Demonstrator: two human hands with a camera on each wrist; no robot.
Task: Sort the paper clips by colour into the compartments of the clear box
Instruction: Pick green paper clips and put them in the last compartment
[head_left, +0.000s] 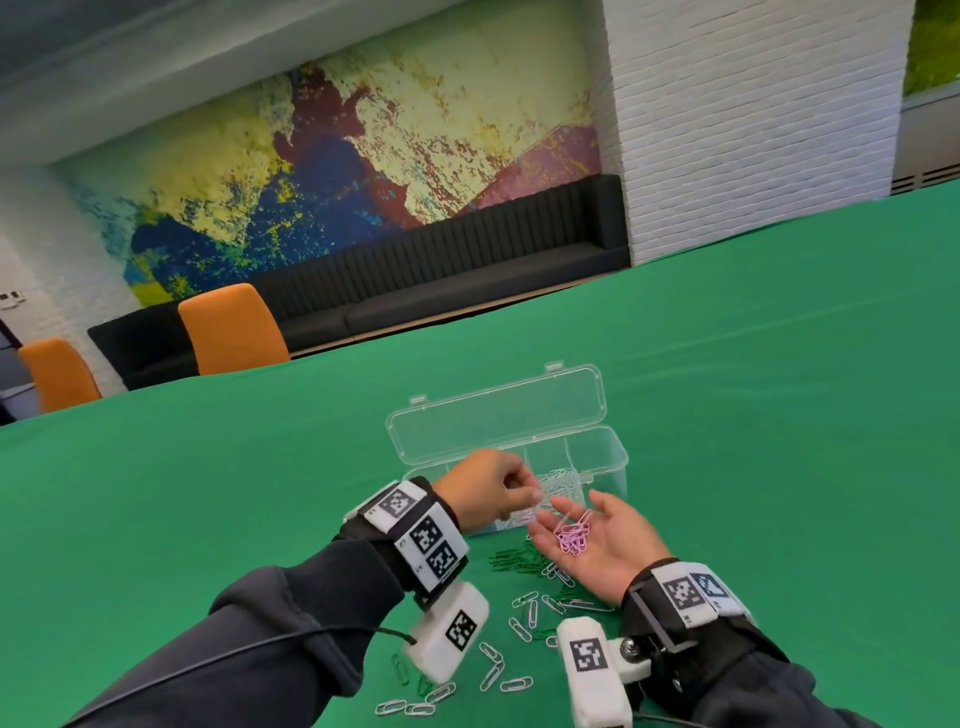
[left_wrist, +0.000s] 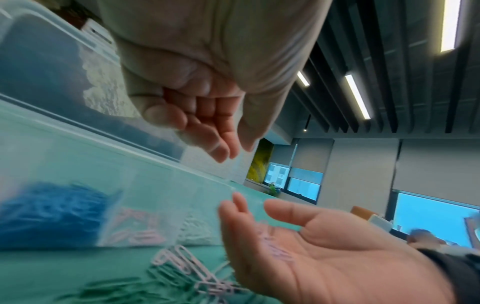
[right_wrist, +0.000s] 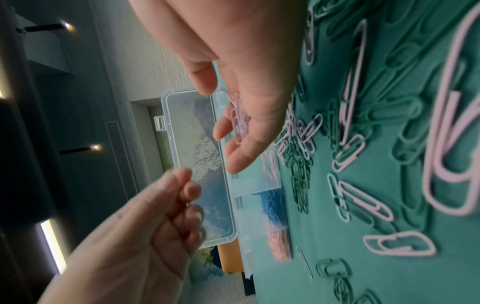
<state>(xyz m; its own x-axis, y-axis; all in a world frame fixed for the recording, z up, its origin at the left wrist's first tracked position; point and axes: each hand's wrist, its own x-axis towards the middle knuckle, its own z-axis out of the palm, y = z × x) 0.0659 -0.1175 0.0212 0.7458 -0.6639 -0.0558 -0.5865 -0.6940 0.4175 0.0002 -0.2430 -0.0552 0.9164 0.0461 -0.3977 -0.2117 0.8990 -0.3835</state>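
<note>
The clear box (head_left: 608, 457) stands open on the green tabletop (head_left: 753, 467), blue, pink and white clips already in its compartments; the right hand (head_left: 597, 540) lies palm-up, its grip wide, cradling pink clips (head_left: 574, 535); the left hand (head_left: 493, 488) hovers beside it, fingers curled, whether pinching a clip I cannot tell; many white and green loose clips (head_left: 524, 623) remain on the near tabletop, so sorting looks roughly midway.

You sit at a big green table (head_left: 727, 415). Past it are two orange chairs (head_left: 234, 327), a long black bench (head_left: 467, 270), a bright painted wall (head_left: 337, 156) and a white brick pillar (head_left: 753, 114).
</note>
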